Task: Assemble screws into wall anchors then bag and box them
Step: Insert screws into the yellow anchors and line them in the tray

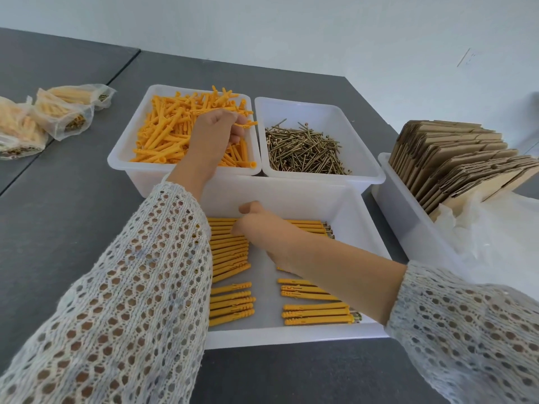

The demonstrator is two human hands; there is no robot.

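My left hand [217, 128] is over the far-left white bin [125, 150] of loose orange wall anchors [166, 132] and pinches one orange anchor [248, 123] that sticks out to the right. The far-right bin [366, 147] holds a pile of brass screws [303, 153]. In the near bin [291, 333], assembled anchors [230, 252] lie in rows. My right hand [262, 225] reaches down into this bin with curled fingers on the top row; what it holds is hidden.
Several filled plastic bags [61, 112] lie on the grey table [58, 214] at far left. A white bin [408, 220] at right holds flat cardboard boxes [455, 161] and clear plastic bags [495, 234].
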